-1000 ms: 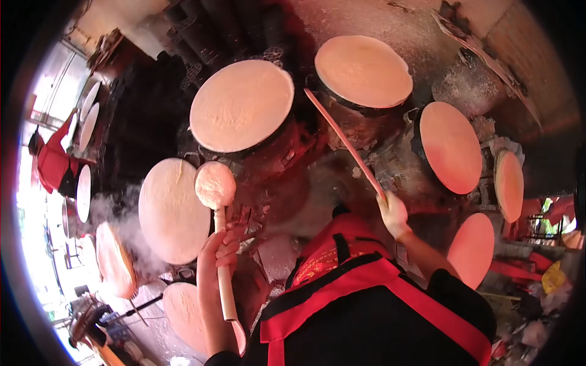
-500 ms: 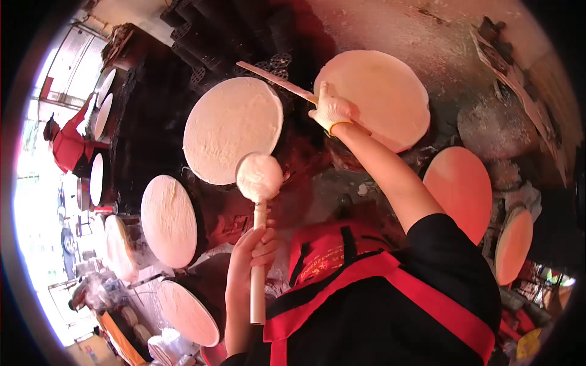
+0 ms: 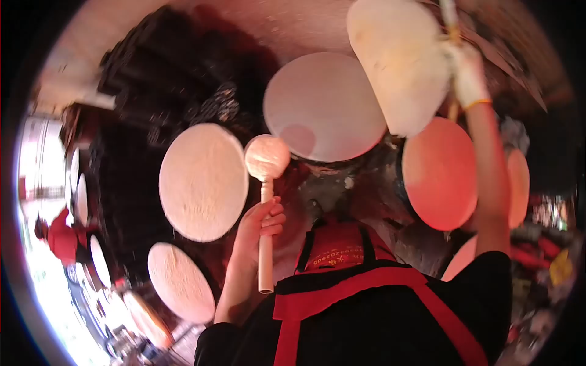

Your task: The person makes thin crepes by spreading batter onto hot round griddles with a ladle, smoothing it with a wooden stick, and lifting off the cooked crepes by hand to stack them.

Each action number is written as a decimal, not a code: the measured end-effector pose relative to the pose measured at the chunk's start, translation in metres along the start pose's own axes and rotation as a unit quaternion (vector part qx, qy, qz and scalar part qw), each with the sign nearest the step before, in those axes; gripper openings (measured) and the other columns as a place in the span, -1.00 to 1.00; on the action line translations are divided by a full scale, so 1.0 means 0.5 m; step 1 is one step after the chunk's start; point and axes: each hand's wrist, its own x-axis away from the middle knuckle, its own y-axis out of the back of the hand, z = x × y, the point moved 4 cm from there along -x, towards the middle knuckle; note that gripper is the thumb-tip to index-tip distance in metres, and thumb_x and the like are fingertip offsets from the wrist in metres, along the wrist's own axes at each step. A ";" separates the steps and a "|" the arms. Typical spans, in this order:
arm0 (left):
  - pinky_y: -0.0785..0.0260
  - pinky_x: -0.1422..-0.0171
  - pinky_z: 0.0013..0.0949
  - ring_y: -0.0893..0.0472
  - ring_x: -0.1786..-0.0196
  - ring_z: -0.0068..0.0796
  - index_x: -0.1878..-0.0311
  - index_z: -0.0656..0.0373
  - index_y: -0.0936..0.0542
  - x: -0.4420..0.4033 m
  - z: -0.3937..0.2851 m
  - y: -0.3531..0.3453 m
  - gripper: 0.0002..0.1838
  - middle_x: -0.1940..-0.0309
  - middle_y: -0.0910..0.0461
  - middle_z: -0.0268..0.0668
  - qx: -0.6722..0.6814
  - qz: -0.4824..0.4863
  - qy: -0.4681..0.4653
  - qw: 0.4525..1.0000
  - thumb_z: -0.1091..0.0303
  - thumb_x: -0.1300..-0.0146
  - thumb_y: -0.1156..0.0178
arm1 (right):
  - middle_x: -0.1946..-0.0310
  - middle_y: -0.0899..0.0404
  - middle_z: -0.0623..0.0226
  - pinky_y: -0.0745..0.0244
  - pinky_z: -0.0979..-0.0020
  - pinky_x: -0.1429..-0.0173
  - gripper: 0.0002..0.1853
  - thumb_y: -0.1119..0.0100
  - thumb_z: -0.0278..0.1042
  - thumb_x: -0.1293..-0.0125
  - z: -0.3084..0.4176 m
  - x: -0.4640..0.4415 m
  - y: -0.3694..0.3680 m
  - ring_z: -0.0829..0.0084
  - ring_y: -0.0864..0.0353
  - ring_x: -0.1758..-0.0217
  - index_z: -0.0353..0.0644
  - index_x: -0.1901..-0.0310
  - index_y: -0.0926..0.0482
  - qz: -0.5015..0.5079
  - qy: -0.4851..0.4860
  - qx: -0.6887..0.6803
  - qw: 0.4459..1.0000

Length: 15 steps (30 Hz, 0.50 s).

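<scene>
My left hand is closed around the pale tubular handle of a ladle, held bowl-up with white batter in it. The bowl is near the edge of a round griddle, whose greyish-pink surface has no pancake on it. At the upper right, my gloved right hand is raised and blurred by motion. It grips a large thin pancake, which hangs to its left above the griddle's right edge. A wooden stick juts up from the same hand; the grip on it is blurred.
On the left is a griddle covered by a pale round pancake, with another pancake below it. A reddish-lit round griddle is at the right. Dark perforated cylinders are stacked behind. A person in red works at the far left.
My right hand has moved up and right from the griddle, lifting the pancake off it. The view has turned right. My left hand keeps the ladle upright.
</scene>
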 end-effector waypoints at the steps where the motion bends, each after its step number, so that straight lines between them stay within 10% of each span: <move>1: -0.03 0.68 -0.71 -0.21 0.58 -0.74 0.04 0.29 -0.36 -0.016 -0.005 -0.009 -0.86 0.46 -0.28 -0.39 0.002 0.003 0.014 1.000 0.48 -0.40 0.01 | 0.35 -0.49 0.58 -0.31 0.61 0.23 -0.64 -0.24 -0.16 -0.18 0.071 0.021 0.109 0.70 -0.38 0.34 -0.21 0.06 -0.63 -0.024 0.038 -0.005 0.999; 3: -0.04 0.69 -0.70 -0.21 0.60 -0.73 0.05 0.29 -0.34 -0.048 -0.011 -0.019 -0.88 0.48 -0.26 -0.41 0.020 0.024 0.063 0.998 0.47 -0.43 0.06 | 0.19 -0.57 0.46 -0.39 0.56 0.05 -0.61 -0.18 -0.20 -0.25 0.098 -0.011 0.384 0.60 -0.50 0.15 -0.22 -0.06 -0.57 -0.148 -0.055 0.133 0.979; 7: -0.11 0.63 -0.59 -0.23 0.59 -0.64 0.19 0.22 -0.31 -0.064 0.010 -0.085 -0.84 0.49 -0.25 -0.38 0.126 0.081 0.170 0.974 0.38 -0.51 0.23 | -0.16 -0.50 0.33 -0.39 0.41 -0.23 -0.50 -0.15 -0.26 -0.31 0.173 0.137 0.744 0.41 -0.44 -0.24 -0.18 -0.26 -0.40 -0.317 -0.060 -0.148 0.935; 11: -0.18 0.50 -0.52 -0.26 0.53 -0.56 0.26 0.17 -0.27 -0.068 0.077 -0.161 -0.80 0.49 -0.22 -0.36 0.166 0.112 0.186 0.962 0.37 -0.51 0.30 | 0.26 -0.62 0.48 -0.44 0.49 0.34 -0.74 -0.16 -0.22 -0.29 0.004 0.291 1.169 0.57 -0.54 0.30 -0.08 0.03 -0.60 -0.380 -0.045 -0.074 0.921; 15: -0.20 0.48 -0.51 -0.25 0.54 -0.59 0.22 0.20 -0.25 -0.047 0.166 -0.195 -0.84 0.47 -0.22 -0.38 0.160 0.120 0.151 0.968 0.40 -0.49 0.30 | 0.45 -0.57 0.50 -0.50 0.41 0.38 -0.82 -0.09 -0.19 -0.34 -0.162 0.434 1.248 0.49 -0.54 0.46 -0.09 0.31 -0.55 -0.446 -0.034 -0.222 0.867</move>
